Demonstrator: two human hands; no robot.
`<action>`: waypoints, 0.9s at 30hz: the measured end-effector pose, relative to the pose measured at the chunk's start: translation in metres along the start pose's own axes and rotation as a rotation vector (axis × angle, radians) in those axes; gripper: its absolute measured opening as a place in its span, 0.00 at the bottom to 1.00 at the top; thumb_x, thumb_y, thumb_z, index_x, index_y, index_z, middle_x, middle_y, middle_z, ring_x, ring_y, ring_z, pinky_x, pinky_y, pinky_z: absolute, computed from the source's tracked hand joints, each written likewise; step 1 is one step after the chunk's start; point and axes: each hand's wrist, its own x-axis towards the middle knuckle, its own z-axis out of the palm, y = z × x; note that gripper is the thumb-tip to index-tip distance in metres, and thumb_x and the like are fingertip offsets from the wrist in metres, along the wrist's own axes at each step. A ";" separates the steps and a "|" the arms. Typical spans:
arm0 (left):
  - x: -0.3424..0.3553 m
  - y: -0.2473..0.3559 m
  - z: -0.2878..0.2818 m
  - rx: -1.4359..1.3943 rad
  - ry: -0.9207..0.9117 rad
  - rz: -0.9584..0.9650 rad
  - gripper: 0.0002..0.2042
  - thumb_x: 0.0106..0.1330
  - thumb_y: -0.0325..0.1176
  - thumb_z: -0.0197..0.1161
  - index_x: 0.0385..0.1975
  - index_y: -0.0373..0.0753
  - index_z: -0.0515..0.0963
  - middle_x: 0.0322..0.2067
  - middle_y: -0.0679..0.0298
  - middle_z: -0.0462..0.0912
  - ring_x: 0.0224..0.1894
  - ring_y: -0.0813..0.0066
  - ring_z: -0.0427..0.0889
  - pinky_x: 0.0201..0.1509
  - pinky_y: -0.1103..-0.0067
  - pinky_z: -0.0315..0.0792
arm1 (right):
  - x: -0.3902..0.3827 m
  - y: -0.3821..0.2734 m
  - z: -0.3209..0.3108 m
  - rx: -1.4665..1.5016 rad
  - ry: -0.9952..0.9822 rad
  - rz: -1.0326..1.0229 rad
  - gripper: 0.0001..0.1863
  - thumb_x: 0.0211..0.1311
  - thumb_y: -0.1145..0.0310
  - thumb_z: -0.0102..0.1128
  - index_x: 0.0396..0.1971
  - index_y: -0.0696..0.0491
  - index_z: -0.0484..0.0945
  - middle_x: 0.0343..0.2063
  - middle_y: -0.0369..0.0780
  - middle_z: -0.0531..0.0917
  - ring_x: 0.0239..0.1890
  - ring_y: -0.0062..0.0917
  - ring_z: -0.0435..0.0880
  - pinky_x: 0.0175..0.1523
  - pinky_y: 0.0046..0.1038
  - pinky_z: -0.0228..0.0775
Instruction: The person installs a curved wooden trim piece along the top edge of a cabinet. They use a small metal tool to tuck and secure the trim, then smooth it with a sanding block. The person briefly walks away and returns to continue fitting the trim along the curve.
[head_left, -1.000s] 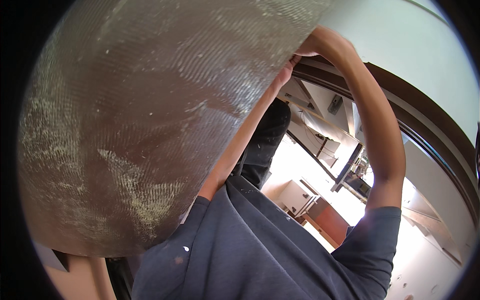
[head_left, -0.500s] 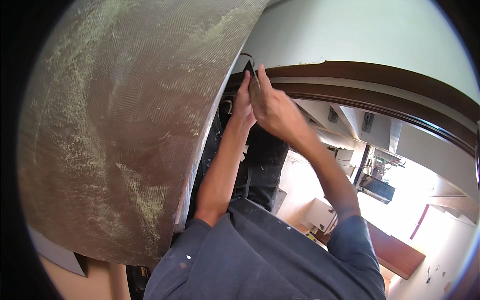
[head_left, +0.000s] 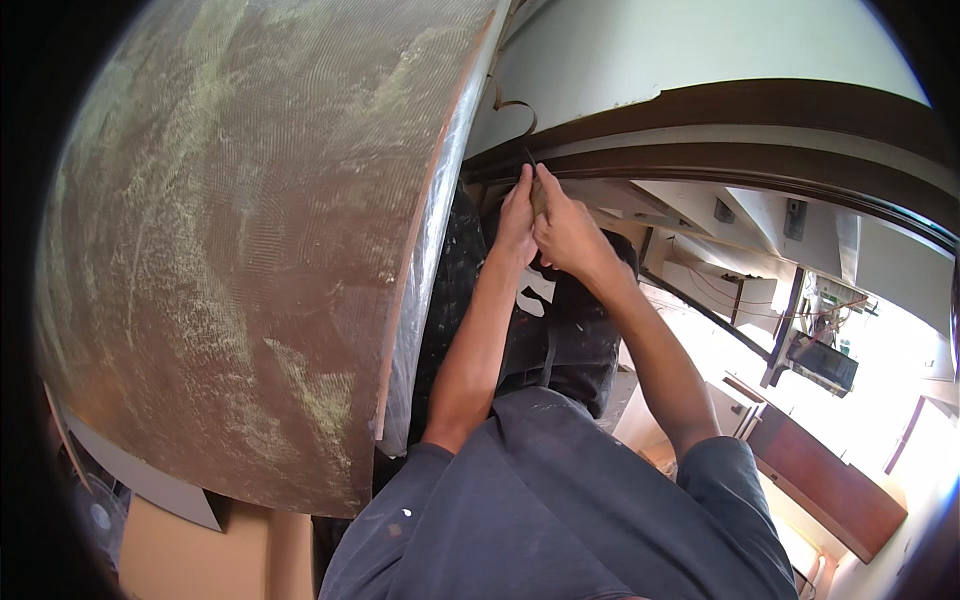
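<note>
Overhead, the left hand (head_left: 517, 212) and right hand (head_left: 562, 225) meet just under the dark wooden door frame (head_left: 760, 110), fingers pinched closed on a thin dark strip (head_left: 529, 160) at the frame's edge. Left of them, a large brown door panel (head_left: 250, 250), streaked with pale dust, blocks most of the view. Far right lie a bright room and a brown cabinet (head_left: 830, 480).
</note>
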 end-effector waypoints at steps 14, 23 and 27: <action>0.014 0.014 0.060 -0.417 -0.199 0.006 0.19 0.73 0.54 0.50 0.46 0.46 0.77 0.35 0.60 0.79 0.30 0.59 0.81 0.24 0.61 0.73 | 0.042 -0.054 -0.068 0.035 -0.219 0.081 0.21 0.62 0.68 0.49 0.52 0.60 0.81 0.31 0.41 0.84 0.16 0.17 0.75 0.22 0.19 0.67; 0.062 -0.001 0.074 -0.734 0.009 0.033 0.19 0.78 0.44 0.39 0.42 0.35 0.73 0.39 0.53 0.76 0.18 0.57 0.72 0.31 0.58 0.76 | 0.081 -0.065 -0.084 -0.012 -0.192 0.235 0.22 0.70 0.60 0.46 0.28 0.62 0.82 0.18 0.41 0.79 0.13 0.19 0.70 0.19 0.24 0.59; 0.066 -0.002 0.073 -0.700 -0.101 0.083 0.18 0.78 0.42 0.37 0.38 0.33 0.70 0.31 0.55 0.76 0.19 0.59 0.75 0.33 0.58 0.77 | 0.087 -0.064 -0.087 0.006 -0.179 0.261 0.21 0.69 0.60 0.45 0.30 0.62 0.79 0.17 0.41 0.78 0.13 0.20 0.67 0.18 0.24 0.56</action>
